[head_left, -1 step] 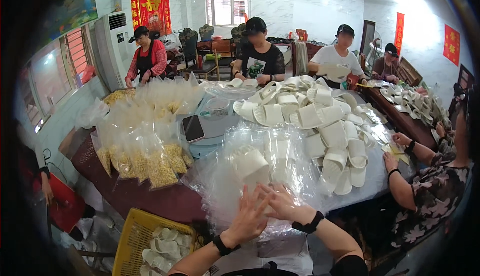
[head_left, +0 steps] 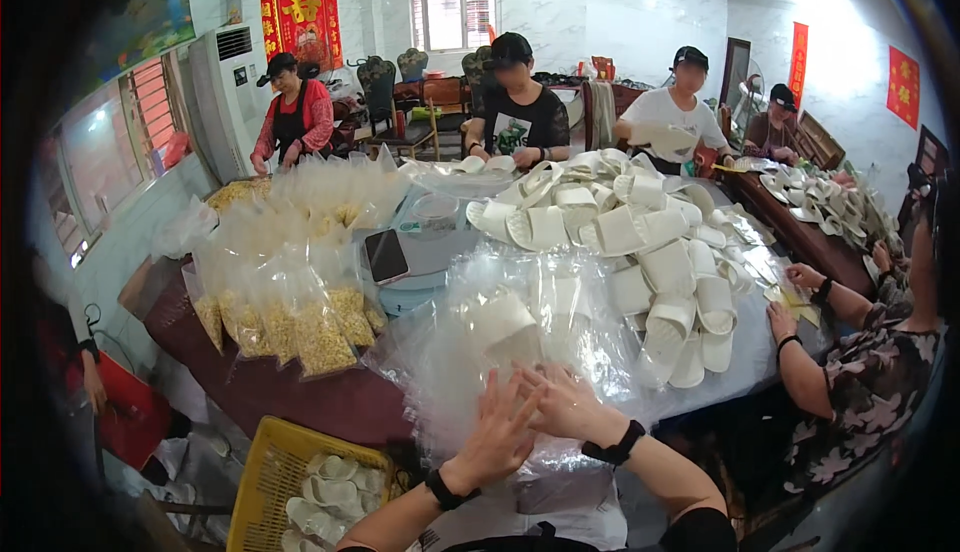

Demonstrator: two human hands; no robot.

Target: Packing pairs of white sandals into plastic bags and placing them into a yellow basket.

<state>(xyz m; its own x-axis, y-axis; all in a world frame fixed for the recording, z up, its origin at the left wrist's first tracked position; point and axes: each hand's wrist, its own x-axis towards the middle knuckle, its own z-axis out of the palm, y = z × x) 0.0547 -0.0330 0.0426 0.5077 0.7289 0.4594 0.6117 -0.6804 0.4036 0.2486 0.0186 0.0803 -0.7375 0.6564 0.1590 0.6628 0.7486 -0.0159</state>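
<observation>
my left hand [head_left: 497, 432] was spread, fingers apart, flat against the clear plastic bags [head_left: 520, 352] heaped at the near edge of the table [head_left: 300, 392]. my right hand [head_left: 565, 404] lay just beside it, fingers loosely splayed on the same crinkled plastic, gripping nothing. both wrists wore black bands. a pair of white slippers [head_left: 505, 327] sat inside the plastic just beyond my fingertips. further out a big pile of white slippers [head_left: 640, 242] covered the table's middle. clear bags of yellow snacks [head_left: 300, 322] stood to my left, a phone [head_left: 385, 255] beside them. a yellow crate [head_left: 275, 472] holding more slippers sat low on my left.
</observation>
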